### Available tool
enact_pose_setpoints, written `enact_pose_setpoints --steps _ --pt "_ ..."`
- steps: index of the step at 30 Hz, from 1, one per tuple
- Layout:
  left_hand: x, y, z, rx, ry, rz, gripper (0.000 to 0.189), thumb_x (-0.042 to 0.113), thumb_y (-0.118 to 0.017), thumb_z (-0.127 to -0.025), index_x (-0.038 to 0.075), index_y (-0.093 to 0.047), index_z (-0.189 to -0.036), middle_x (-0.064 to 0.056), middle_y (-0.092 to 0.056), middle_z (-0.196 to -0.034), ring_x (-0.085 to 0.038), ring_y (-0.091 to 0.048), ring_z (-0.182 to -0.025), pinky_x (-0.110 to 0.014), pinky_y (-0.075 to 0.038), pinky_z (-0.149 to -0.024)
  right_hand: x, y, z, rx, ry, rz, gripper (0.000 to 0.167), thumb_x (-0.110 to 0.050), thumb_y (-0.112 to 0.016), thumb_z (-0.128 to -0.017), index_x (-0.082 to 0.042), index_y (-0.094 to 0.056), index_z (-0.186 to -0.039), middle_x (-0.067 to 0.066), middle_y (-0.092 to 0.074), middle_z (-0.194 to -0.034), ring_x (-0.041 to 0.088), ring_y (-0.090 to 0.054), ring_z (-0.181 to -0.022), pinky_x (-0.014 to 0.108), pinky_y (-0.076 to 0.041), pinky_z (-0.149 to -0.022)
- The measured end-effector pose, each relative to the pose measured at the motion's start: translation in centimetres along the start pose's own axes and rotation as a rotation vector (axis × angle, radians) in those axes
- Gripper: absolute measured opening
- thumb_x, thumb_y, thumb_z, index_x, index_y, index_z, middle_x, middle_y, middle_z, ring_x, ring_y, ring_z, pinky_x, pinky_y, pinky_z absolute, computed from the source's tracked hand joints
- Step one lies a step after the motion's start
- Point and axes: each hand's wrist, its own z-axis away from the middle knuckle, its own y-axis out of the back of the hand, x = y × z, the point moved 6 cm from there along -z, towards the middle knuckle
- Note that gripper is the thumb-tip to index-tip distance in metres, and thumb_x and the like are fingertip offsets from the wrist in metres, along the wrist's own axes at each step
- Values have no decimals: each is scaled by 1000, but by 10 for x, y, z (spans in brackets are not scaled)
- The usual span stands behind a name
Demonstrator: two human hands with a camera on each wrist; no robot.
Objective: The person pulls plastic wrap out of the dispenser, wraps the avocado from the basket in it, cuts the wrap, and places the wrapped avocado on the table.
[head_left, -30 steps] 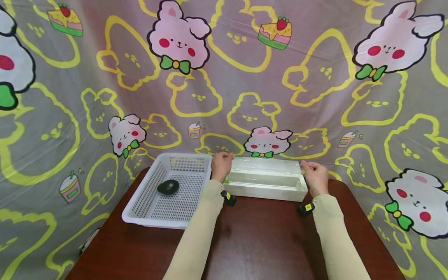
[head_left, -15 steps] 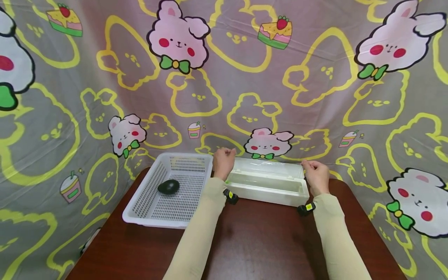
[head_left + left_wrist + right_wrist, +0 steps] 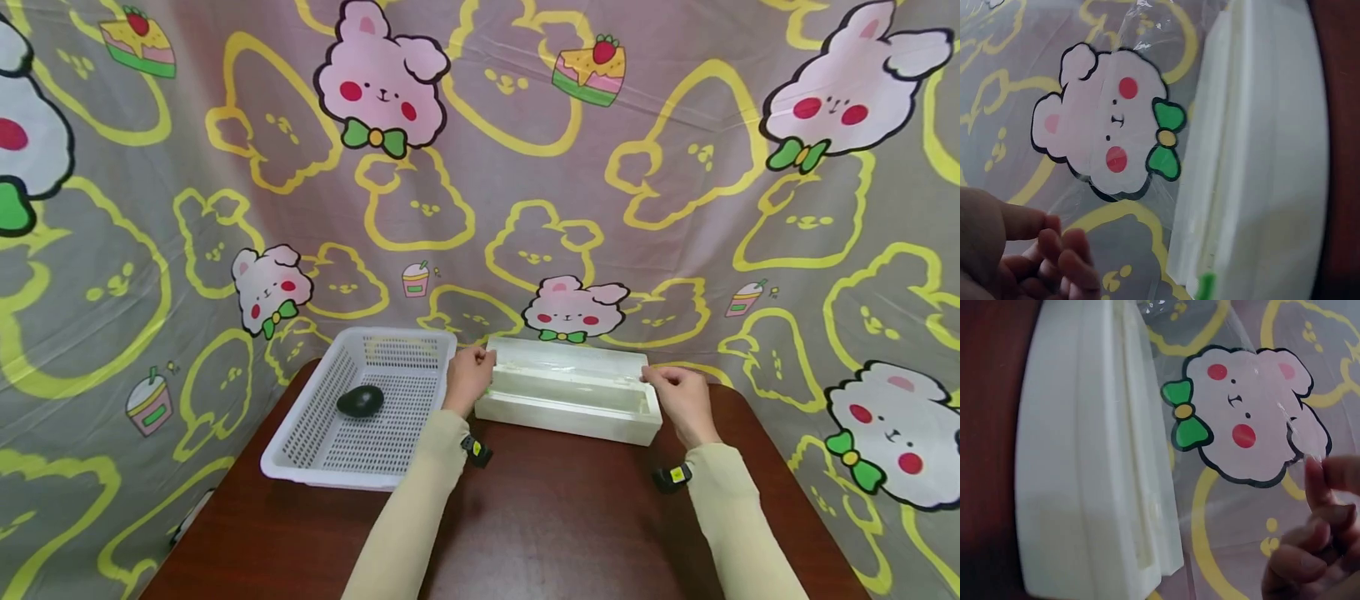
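A long white cling film dispenser (image 3: 566,423) stands on the table with its lid raised at the back. Clear cling film (image 3: 1141,40) spreads above the box, wrinkled and see-through against the curtain. At the dispenser's left end, my left hand (image 3: 469,380) pinches the film's edge between thumb and fingers. My right hand (image 3: 684,402) does the same at the right end, where the film's corner (image 3: 1315,456) is drawn to its fingertips. A small green part (image 3: 1205,286) shows at the box's left end. The film roll itself cannot be made out.
Left of the dispenser sits a white perforated plastic basket (image 3: 330,477). Inside it lies a dark green avocado-like fruit (image 3: 360,401). Brown tabletop (image 3: 555,525) extends in front of the box. A patterned curtain (image 3: 480,183) hangs close behind and at both sides.
Both hands have come down and nearer to me, the left also slightly leftward. The raised lid now shows more plainly between them, and the dispenser's front has shifted slightly toward me.
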Motion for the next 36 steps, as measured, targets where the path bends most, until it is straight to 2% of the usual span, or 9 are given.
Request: enact_pose_setpoints --steps 2,3,6,8,14,17,22,29,36 --pt "-3 -1 9 -48 -16 -19 27 25 -61 -105 6 -71 -88 -4 -66 -68 -13 -58 -55 -28 -43 -54 3 0 7 -73 24 43 45 -38 -67 -101 6 -77 -102 -1 -73 -89 9 -50 -80 25 -41 -67" --pt "-5 -2 13 -74 -26 -34 27 24 -60 -105 6 -70 -87 -4 -66 -67 -12 -59 -55 -28 -43 -53 6 0 11 -110 31 55 44 -38 -67 -101 6 -77 -102 -1 -71 -83 10 -48 -74 27 -40 -63" --pt "-8 -4 28 -151 -50 -88 25 22 -59 -105 7 -67 -86 -2 -66 -65 -11 -61 -55 -26 -44 -53 13 -3 25 -215 36 92 40 -34 -69 -101 5 -77 -100 -7 -66 -77 10 -42 -69 30 -35 -59" --pt "-10 -6 40 -187 -64 -129 25 21 -58 -105 8 -65 -84 -1 -66 -63 -10 -61 -54 -26 -45 -53 19 -5 34 -274 10 108 36 -32 -71 -99 2 -78 -98 -8 -61 -72 11 -39 -64 30 -35 -57" --pt "-23 -12 71 -243 -85 -183 26 17 -56 -107 7 -64 -84 1 -63 -61 -8 -59 -52 -26 -46 -53 38 -11 56 -407 -38 173 31 -32 -72 -98 -3 -81 -96 -1 -68 -81 13 -42 -66 29 -38 -57" --pt "-34 -15 81 -255 -78 -189 25 17 -56 -107 7 -62 -86 2 -61 -62 -7 -59 -52 -26 -46 -52 49 -13 62 -450 -63 186 33 -33 -73 -97 -1 -80 -94 -2 -63 -73 13 -44 -62 29 -41 -55" --pt "-55 -18 93 -265 -51 -240 24 16 -58 -106 9 -59 -83 1 -59 -61 -8 -58 -51 -26 -46 -53 69 -18 68 -506 -96 176 33 -32 -74 -96 0 -79 -90 -7 -44 -58 10 -42 -52 26 -40 -49" --pt "-70 -23 99 -226 -109 -390 26 15 -62 -102 9 -59 -77 -2 -59 -65 -20 -59 -61 -35 -48 -59 85 -26 71 -549 -94 162 33 -32 -72 -97 -2 -79 -87 -7 -47 -58 7 -42 -49 23 -35 -44" --pt "-79 -26 99 -256 -86 -449 21 15 -64 -100 7 -65 -81 -8 -66 -74 -24 -64 -68 -38 -52 -61 90 -29 72 -535 -102 207 26 -28 -74 -96 -3 -79 -92 -2 -58 -65 11 -50 -53 26 -42 -44"
